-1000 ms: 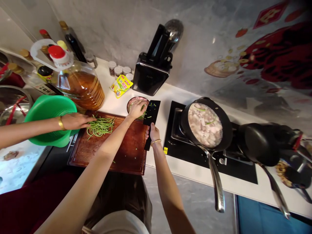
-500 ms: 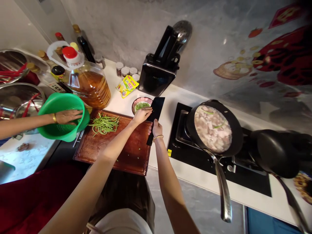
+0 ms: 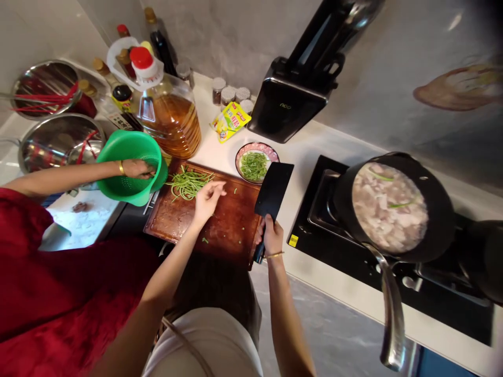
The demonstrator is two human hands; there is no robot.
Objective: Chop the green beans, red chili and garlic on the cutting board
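My right hand [image 3: 272,235] grips the handle of a black cleaver [image 3: 275,188], its broad blade raised over the right edge of the wooden cutting board [image 3: 231,230]. My left hand [image 3: 207,201] is over the board with nothing in it, fingers slightly bent and apart. Right beside it lies a pile of long, thin green stems [image 3: 186,184] on the board's far left part. A few small green bits are scattered on the wood. Beyond the board, a pink-rimmed plate [image 3: 253,166] holds chopped green pieces, and the blade tip is close to it.
On the left, another person's hand [image 3: 138,168] is in a green colander [image 3: 129,141]. Behind stand a large oil jug [image 3: 173,120], a yellow packet [image 3: 230,121] and a knife block [image 3: 288,99]. At right, a pan [image 3: 440,225] of pale meat pieces sits on the stove.
My left hand has moved left from the cleaver blade and plate toward the green stems. My right hand still holds the cleaver. The view has shifted, and the other person's hand stays in the colander.
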